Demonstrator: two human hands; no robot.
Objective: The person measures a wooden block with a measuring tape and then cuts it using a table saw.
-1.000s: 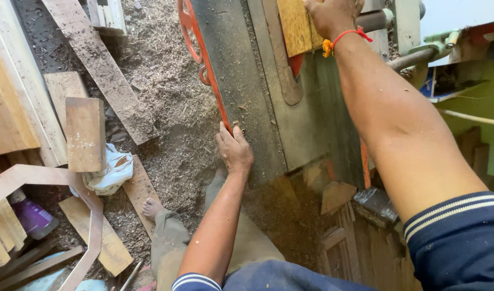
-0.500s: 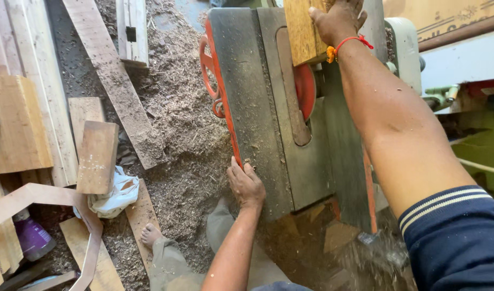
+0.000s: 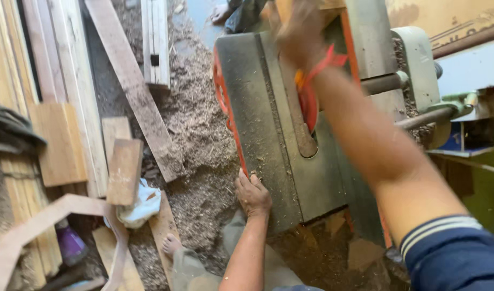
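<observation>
A workshop floor thick with pale sawdust fills the head view, littered with timber offcuts and long planks stacked along the far left edge.

In this single view, the left hand rests flat, fingers spread and clasping nothing, on the near corner of the grey metal saw table with an orange-red rim. The rim runs away from the hand's fingertips toward the top of the picture. Just beyond the hand, further across the table, a narrow grey insert plate lies along the top, with a reddish guard beside it.

The right hand is raised over the far end of the table, blurred by motion; a red and orange thread band circles its wrist. Its fingers seem to curl about a pale wooden piece at the top edge, but the blur leaves the grip impossible to judge. The forearm crosses the table down to a dark blue sleeve with white stripes.

Left of the left hand, well apart, a long weathered plank lies slantwise on the sawdust, near a short brown board and a crumpled white cloth. Below that hand, a bare foot shows on the floor.
</observation>
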